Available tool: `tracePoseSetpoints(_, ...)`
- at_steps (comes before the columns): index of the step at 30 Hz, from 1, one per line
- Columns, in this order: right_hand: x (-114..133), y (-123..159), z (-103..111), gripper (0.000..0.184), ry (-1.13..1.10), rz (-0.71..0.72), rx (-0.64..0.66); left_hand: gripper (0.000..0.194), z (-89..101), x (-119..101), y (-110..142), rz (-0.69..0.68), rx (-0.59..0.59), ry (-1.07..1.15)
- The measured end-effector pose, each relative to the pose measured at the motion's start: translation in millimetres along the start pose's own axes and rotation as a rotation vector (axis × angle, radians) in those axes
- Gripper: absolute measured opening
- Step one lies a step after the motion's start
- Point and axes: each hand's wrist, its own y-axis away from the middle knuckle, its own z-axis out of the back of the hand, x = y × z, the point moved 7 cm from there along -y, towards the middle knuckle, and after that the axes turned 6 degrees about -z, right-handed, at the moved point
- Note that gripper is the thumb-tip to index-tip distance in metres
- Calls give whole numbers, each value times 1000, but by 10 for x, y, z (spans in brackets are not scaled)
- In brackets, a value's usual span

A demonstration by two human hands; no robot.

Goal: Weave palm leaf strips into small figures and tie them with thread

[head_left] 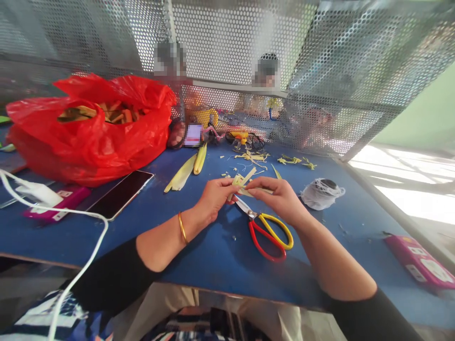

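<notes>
My left hand pinches a pale green-yellow leaf strip, which looks like corn husk. From the other side, the fingers of my right hand are closed on the same strips, close to the left fingertips. Just below both hands lie scissors with one red and one yellow handle, their blades pointing up toward the left hand. Husk scraps are scattered beyond my fingers. Farther left rest a flat husk piece and a rolled husk.
A red plastic bag of dried material fills the back left. Near it lie a phone, a pink power strip and a white cable. At right are a white-wrapped spool and a pink box. A perforated metal screen borders the blue table.
</notes>
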Motion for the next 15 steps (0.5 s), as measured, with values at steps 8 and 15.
tracePoseSetpoints(8,-82,-52,109,27,-299,-53,24,3,-89,19,26,151,150,81)
tracePoseSetpoints(15,16,20,79,12,-51,206,-307,15,-79,-27,30,16,87,-25)
